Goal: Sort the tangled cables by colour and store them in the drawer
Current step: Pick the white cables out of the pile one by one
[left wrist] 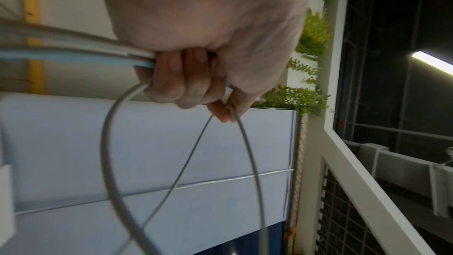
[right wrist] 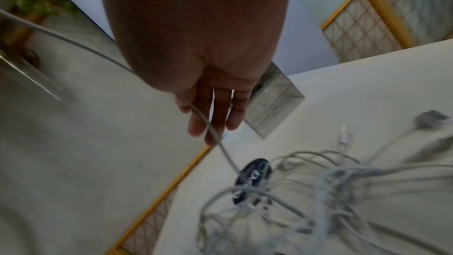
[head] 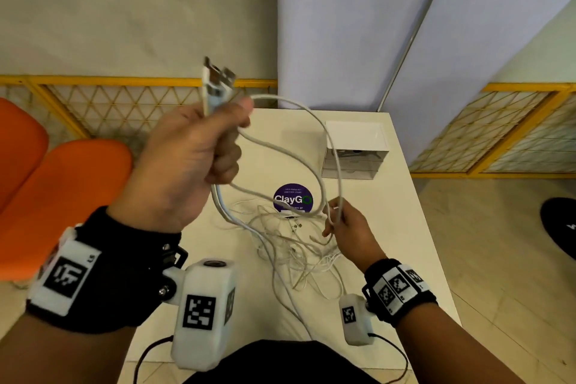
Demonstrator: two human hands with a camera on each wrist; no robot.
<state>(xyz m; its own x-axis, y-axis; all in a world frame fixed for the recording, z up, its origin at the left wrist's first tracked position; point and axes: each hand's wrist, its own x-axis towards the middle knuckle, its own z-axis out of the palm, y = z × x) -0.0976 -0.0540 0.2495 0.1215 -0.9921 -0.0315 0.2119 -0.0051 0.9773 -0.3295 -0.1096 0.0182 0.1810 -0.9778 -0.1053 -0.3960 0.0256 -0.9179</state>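
Note:
My left hand (head: 230, 134) is raised over the table's left side and grips a bunch of white cable ends, whose USB connectors (head: 215, 78) stick up above the fist. In the left wrist view the curled fingers (left wrist: 191, 84) close on the cable bundle (left wrist: 73, 53). A long white cable (head: 340, 187) loops down to my right hand (head: 336, 218), which pinches it low over the table. That cable (right wrist: 220, 143) crosses the right fingers (right wrist: 215, 119). A tangle of white cables (head: 293, 246) (right wrist: 331, 191) lies on the table. The small clear drawer unit (head: 355, 162) (right wrist: 274, 108) stands behind it.
The white table (head: 399, 227) carries a purple round sticker (head: 291, 196) between the tangle and the drawers. Orange chairs (head: 62, 184) stand at the left. A yellow lattice fence (head: 124, 100) and a pale blue partition (head: 343, 25) stand behind the table. A black round object (head: 561, 227) lies on the floor right.

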